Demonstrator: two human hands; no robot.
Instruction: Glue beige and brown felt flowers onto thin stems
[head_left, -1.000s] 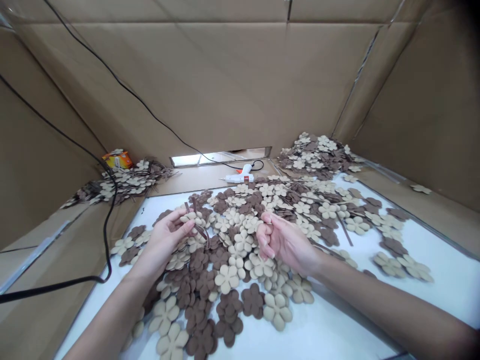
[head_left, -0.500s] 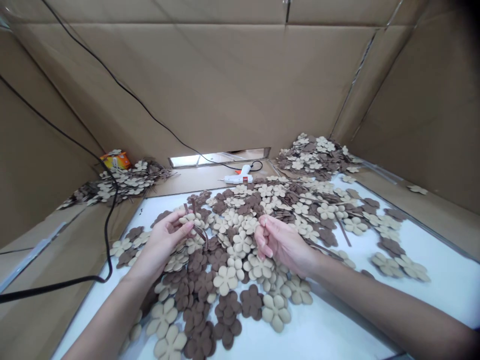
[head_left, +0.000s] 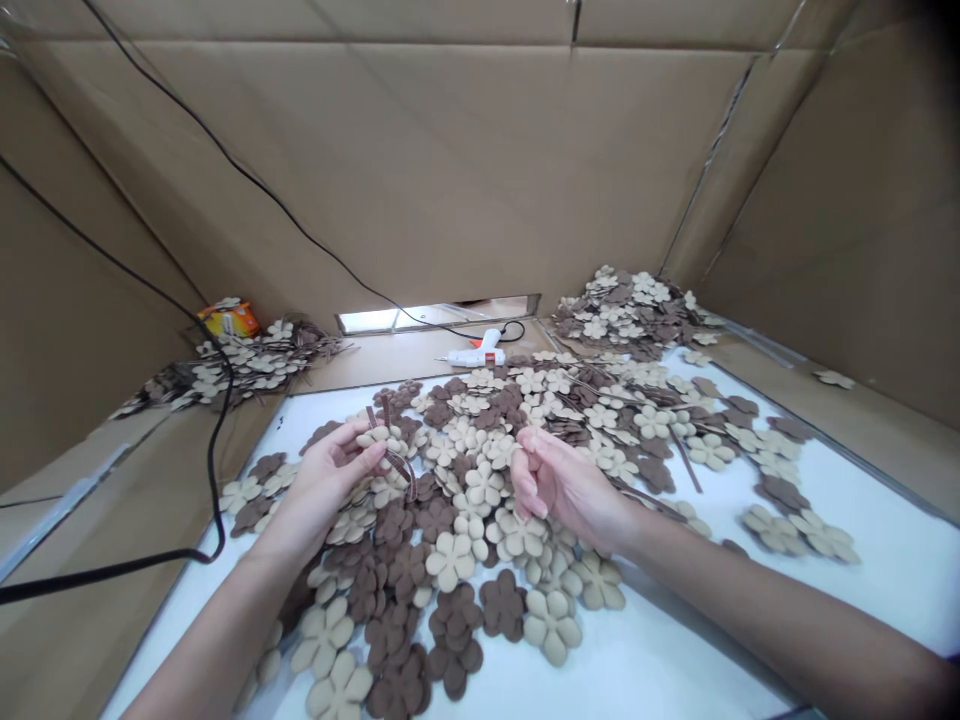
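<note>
Between the thumb and fingers of my left hand (head_left: 335,477) is a beige fabric flower (head_left: 381,438). Brown ribbon strips (head_left: 401,470) stick out above and below that flower. My right hand (head_left: 559,482) is raised over the pile at the centre, thumb and forefinger pinched together and the other fingers curled. Whatever sits in that pinch is too small to make out. Beneath both hands spread many loose flower cut-outs, some beige (head_left: 451,560) and some dark brown (head_left: 503,604), overlapping on a white board (head_left: 645,655).
A white glue gun (head_left: 478,356) lies at the back, its black cord running up left. Flower heaps stand at the back right (head_left: 637,310) and back left (head_left: 247,362), the latter beside an orange packet (head_left: 229,318). Cardboard walls (head_left: 420,170) enclose the space; a thick black cable (head_left: 217,440) hangs left.
</note>
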